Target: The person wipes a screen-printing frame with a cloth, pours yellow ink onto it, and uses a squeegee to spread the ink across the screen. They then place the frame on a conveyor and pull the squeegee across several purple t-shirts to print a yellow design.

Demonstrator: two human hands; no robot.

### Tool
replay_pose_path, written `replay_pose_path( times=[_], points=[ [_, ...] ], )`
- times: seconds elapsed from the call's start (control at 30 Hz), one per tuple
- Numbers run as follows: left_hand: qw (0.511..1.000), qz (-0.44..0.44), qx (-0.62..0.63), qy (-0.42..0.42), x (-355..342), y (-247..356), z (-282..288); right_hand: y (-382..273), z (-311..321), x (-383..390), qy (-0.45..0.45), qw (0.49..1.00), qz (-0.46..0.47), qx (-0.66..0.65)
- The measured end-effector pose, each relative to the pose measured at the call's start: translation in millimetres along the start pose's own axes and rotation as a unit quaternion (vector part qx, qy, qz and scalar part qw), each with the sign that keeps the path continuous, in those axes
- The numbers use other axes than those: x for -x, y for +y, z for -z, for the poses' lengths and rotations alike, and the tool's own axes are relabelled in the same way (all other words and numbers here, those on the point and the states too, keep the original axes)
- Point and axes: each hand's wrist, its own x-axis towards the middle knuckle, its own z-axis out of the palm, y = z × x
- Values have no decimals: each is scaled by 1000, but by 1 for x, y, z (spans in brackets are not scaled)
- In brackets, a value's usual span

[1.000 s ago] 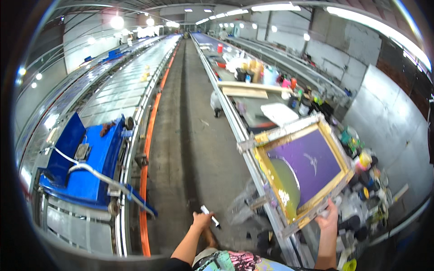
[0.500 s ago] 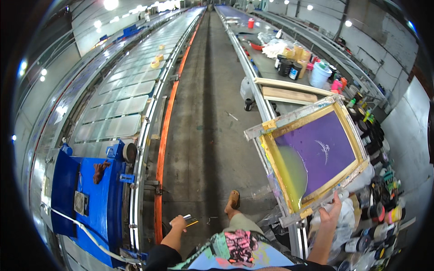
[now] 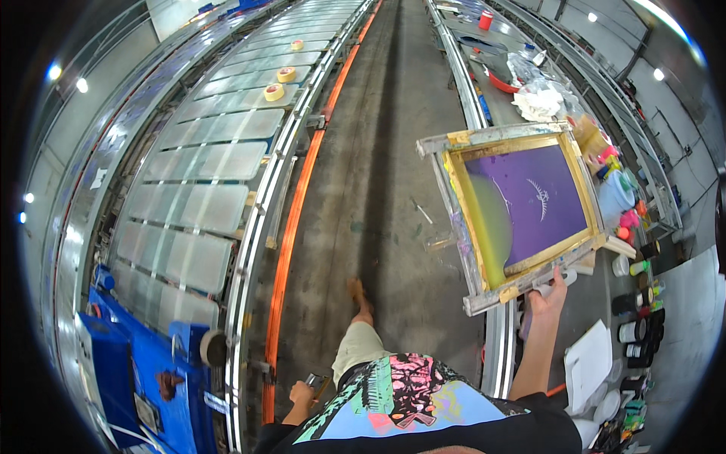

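Note:
My right hand [image 3: 549, 295] is closed at the near rail of a screen printing frame [image 3: 522, 266], which is held tilted on my right. Its wooden inner border surrounds a purple mesh [image 3: 552, 181] with a small pale feather-like motif. A pool of yellow-green liquid [image 3: 485, 227] lies along the left side of the mesh. Something whitish [image 3: 561, 281] shows beside my right fingers; its kind is unclear. Low beside my body, my left hand [image 3: 302, 393] is closed around a small silvery object [image 3: 314, 380] with a yellowish edge, partly hidden.
On the left runs a long printing table [image 3: 198, 250] with pale panels and tape rolls [image 3: 274, 92]. A blue machine [image 3: 181, 393] sits at its near end. Orange rail [image 3: 291, 250] edges the aisle. To the right are a bucket [image 3: 616, 191], jars and a white sheet [image 3: 588, 365].
I have moved forward along the aisle, and the frame has come along in my right hand. The blue machine and the tables have slid back toward me in view.

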Motion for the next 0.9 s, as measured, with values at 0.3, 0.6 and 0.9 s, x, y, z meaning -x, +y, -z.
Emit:
replay_pose_path(
  times=[0.3, 0.6, 0.9],
  points=[
    [954, -29, 295, 48, -161, 268, 202, 42, -229, -199, 9, 1000, -8, -16],
    [913, -245, 327, 2, -343, 617, 445, 104, -409, -374, 72, 994, 71, -48],
    [919, -216, 323, -71, -436, 845, 567, 133, -663, -593, 78, 993, 60, -57]
  ],
)
